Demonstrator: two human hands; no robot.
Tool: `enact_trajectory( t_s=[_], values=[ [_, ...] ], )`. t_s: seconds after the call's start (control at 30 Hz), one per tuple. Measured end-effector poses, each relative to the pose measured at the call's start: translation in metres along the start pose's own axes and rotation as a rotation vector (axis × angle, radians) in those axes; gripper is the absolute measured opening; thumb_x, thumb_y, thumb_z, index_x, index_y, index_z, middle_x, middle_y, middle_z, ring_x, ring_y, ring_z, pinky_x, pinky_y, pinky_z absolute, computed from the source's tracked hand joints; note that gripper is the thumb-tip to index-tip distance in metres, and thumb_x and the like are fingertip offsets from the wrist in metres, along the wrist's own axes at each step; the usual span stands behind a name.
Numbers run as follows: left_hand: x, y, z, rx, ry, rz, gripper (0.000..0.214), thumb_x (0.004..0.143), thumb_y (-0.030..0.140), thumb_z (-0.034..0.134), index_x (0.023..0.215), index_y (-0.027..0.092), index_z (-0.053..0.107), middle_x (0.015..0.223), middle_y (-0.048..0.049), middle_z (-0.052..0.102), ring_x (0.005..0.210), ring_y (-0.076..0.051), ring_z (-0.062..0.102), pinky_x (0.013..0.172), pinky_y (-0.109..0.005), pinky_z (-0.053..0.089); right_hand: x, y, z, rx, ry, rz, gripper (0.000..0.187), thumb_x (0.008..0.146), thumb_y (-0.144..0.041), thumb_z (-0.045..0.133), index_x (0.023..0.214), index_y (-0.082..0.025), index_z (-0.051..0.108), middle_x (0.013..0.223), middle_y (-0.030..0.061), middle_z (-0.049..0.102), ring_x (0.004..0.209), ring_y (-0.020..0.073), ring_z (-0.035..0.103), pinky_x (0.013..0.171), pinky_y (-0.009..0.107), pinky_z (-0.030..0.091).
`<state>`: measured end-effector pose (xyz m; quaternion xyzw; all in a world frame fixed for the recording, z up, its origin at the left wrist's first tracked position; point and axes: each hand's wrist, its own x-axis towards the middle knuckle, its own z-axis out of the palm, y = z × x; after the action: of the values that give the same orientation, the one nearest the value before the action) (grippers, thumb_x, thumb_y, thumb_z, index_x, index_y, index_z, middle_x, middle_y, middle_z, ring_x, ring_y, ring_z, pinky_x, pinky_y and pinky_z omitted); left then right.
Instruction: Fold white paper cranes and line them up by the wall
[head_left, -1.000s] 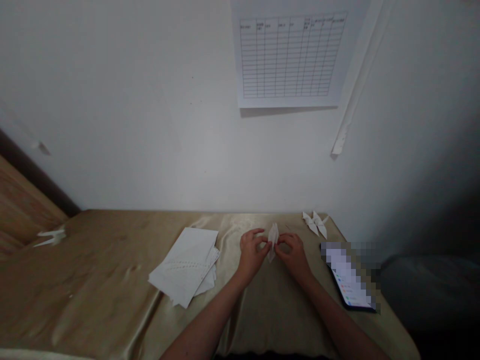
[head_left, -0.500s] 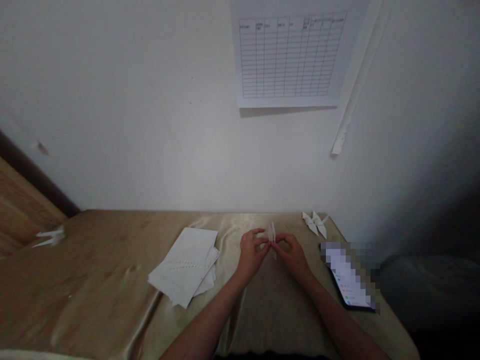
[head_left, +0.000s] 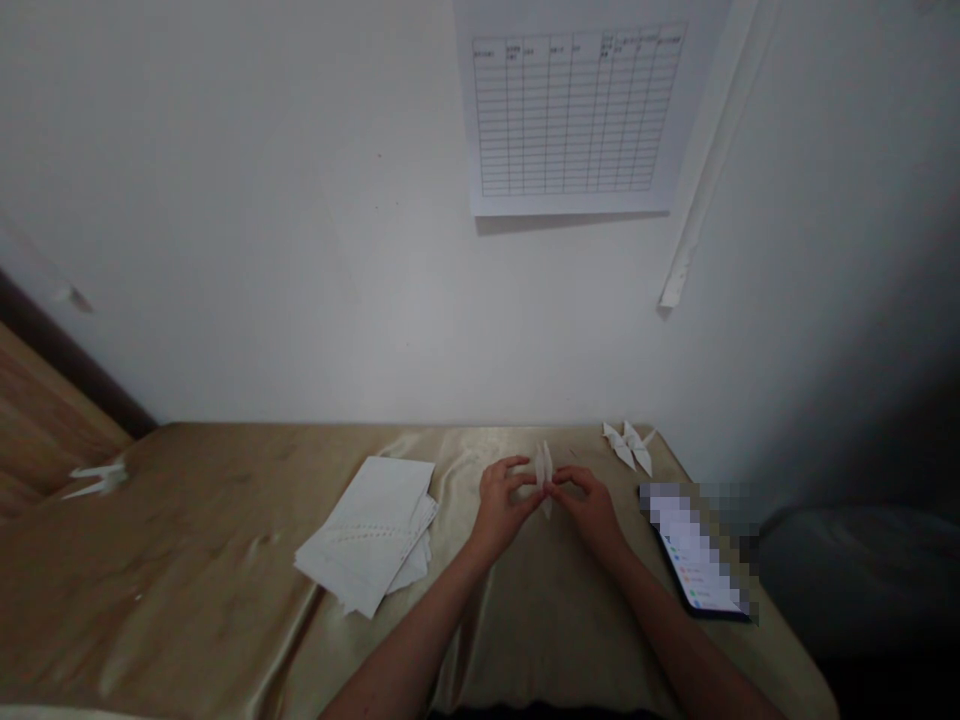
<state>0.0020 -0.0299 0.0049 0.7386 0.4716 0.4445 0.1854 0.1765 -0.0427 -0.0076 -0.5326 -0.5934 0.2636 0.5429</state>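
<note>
Folded white paper (head_left: 546,460) is pinched near its middle by a person's left hand (head_left: 499,508) and right hand (head_left: 594,510), thumbs close together, above a gold-coloured cloth (head_left: 540,630) between stacked sheets (head_left: 371,535) and a lit phone (head_left: 697,565).

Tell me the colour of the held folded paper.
The folded paper is white in the head view.
</note>
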Motion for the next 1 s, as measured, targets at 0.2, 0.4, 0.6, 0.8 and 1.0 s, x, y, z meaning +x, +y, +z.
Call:
enact_trajectory(
  t_s=[0.2, 0.4, 0.6, 0.8, 1.0],
  values=[
    [0.0005, -0.0027, 0.0009, -0.026, 0.009, -0.006, 0.015, 0.076, 0.026, 0.08, 0.09, 0.028, 0.078, 0.121, -0.0052, 0.068, 0.116, -0.025, 0.06, 0.103, -0.046, 0.046, 0.0005, -0.0031, -0.0009, 0.037, 0.001, -0.001, 0.03, 0.074, -0.053, 0.072, 0.081, -0.024, 0.074, 0.097, 0.0075, 0.072, 0.1, 0.0267, 0.064, 0.097, 0.044, 0.046],
    [0.0014, -0.0013, 0.0011, -0.025, 0.007, -0.036, 0.008, 0.08, 0.029, 0.076, 0.087, 0.027, 0.079, 0.12, -0.0053, 0.068, 0.115, -0.025, 0.061, 0.103, -0.047, 0.045, 0.0009, -0.0042, -0.0003, 0.052, 0.008, 0.046, 0.032, 0.071, -0.054, 0.074, 0.078, -0.023, 0.076, 0.104, 0.0096, 0.072, 0.1, 0.0269, 0.066, 0.098, 0.043, 0.046],
    [0.0014, -0.0018, 0.001, -0.044, 0.001, -0.071, 0.009, 0.082, 0.03, 0.073, 0.088, 0.027, 0.079, 0.122, -0.0055, 0.067, 0.117, -0.025, 0.059, 0.106, -0.047, 0.043, 0.0011, -0.0051, -0.0009, 0.066, 0.002, 0.064, 0.029, 0.072, -0.052, 0.074, 0.078, -0.023, 0.077, 0.105, 0.0089, 0.073, 0.102, 0.027, 0.066, 0.099, 0.043, 0.046],
    [0.0034, -0.0067, 0.0055, -0.097, -0.02, -0.108, 0.014, 0.078, 0.03, 0.076, 0.092, 0.027, 0.078, 0.122, -0.006, 0.069, 0.118, -0.025, 0.06, 0.109, -0.046, 0.041, 0.0017, -0.0026, -0.0009, 0.111, -0.031, 0.052, 0.028, 0.072, -0.051, 0.074, 0.078, -0.023, 0.076, 0.101, 0.0078, 0.074, 0.101, 0.0266, 0.067, 0.098, 0.043, 0.047],
    [0.0022, -0.0026, 0.0041, -0.22, -0.031, -0.17, 0.024, 0.08, 0.034, 0.074, 0.102, 0.025, 0.075, 0.119, -0.0071, 0.072, 0.117, -0.024, 0.063, 0.109, -0.044, 0.041, 0.0021, -0.002, 0.0014, 0.199, -0.025, 0.127, 0.036, 0.067, -0.052, 0.078, 0.085, -0.021, 0.074, 0.09, 0.0077, 0.076, 0.089, 0.0265, 0.07, 0.09, 0.043, 0.052]
  ],
)
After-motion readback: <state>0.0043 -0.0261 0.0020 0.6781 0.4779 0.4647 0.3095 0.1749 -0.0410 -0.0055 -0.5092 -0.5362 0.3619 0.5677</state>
